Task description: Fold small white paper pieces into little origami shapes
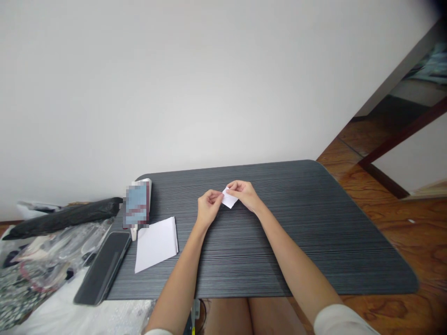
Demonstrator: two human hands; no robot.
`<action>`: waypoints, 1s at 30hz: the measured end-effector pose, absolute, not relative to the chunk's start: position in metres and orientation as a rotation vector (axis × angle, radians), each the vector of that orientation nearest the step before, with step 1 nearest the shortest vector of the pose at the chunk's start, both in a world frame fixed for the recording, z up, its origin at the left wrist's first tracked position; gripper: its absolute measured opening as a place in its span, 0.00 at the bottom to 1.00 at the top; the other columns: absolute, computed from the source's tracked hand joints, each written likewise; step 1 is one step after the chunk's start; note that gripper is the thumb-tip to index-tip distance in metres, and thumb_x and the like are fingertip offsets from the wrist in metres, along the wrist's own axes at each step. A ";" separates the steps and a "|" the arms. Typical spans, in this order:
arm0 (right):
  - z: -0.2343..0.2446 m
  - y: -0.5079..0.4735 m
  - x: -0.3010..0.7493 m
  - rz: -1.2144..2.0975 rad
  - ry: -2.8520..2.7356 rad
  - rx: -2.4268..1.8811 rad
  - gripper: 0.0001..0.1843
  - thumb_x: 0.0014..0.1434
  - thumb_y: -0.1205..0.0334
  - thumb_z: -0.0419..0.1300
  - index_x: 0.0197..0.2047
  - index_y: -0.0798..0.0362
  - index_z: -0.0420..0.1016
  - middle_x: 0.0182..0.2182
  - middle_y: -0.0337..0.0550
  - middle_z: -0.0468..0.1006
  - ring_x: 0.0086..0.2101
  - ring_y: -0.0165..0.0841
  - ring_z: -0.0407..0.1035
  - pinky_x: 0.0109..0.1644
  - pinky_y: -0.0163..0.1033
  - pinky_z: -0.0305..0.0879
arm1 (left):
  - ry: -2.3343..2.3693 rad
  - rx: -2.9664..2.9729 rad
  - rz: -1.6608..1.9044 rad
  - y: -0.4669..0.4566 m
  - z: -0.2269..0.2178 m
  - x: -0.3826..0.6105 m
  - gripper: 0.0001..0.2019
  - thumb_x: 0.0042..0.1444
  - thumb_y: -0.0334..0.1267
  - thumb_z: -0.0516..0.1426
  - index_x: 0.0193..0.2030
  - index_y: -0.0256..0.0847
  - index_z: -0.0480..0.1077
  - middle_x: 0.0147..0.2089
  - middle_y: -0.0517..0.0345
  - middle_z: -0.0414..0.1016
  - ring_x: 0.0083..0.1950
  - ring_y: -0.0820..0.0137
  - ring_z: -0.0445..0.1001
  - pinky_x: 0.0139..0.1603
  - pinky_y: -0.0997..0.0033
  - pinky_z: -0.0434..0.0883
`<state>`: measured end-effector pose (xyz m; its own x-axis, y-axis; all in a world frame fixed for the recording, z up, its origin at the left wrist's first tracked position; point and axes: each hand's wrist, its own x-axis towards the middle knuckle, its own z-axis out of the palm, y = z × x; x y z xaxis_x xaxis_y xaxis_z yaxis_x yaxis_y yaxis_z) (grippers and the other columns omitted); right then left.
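A small white piece of paper (229,199) with a pointed lower corner is held just above the dark table, between both hands. My left hand (209,207) pinches its left edge with thumb and forefinger. On the upper right side, my right hand (244,194) grips the paper, thumb on top and fingers curled behind. The fingers cover part of it, and whether it is folded is hard to make out. A stack of white paper sheets (156,245) lies on the table to the left of my left forearm.
On the dark wood-grain table (314,242), a black phone (104,268) lies at the left edge, partly overhanging. A blurred-out packet (137,204) stands behind the sheets. Plastic bags (66,246) and a black wrapped roll (66,217) sit left of the table. A white wall (223,88) rises behind.
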<state>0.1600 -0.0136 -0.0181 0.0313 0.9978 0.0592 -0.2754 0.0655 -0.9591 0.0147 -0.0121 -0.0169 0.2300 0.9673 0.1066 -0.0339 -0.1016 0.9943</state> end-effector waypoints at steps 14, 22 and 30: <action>-0.021 -0.013 0.161 1.236 -1.028 -0.877 0.12 0.41 0.65 0.64 0.18 0.57 0.62 0.27 0.39 0.71 0.26 0.25 0.63 0.30 0.32 0.58 | 0.947 1.291 1.107 -0.011 -0.021 0.015 0.10 0.43 0.39 0.60 0.27 0.35 0.64 0.25 0.59 0.71 0.27 0.75 0.72 0.31 0.74 0.69; -0.018 -0.012 0.159 1.119 -1.025 -0.842 0.13 0.42 0.65 0.64 0.18 0.56 0.61 0.27 0.39 0.71 0.28 0.26 0.64 0.32 0.33 0.60 | 0.947 1.248 1.123 -0.009 -0.017 0.015 0.10 0.43 0.39 0.60 0.27 0.34 0.65 0.26 0.57 0.72 0.29 0.73 0.73 0.35 0.71 0.71; -0.021 -0.011 0.161 1.054 -0.993 -0.844 0.12 0.42 0.65 0.64 0.19 0.55 0.62 0.28 0.40 0.71 0.29 0.27 0.65 0.34 0.34 0.62 | 0.917 1.153 1.147 -0.011 -0.012 0.015 0.11 0.45 0.39 0.59 0.33 0.34 0.66 0.27 0.57 0.74 0.29 0.71 0.75 0.38 0.67 0.73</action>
<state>0.1614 -0.0112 -0.0208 0.1756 0.9549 0.2394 -0.2960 0.2832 -0.9123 0.0149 -0.0106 -0.0118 0.2010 0.9794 0.0199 -0.1958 0.0202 0.9804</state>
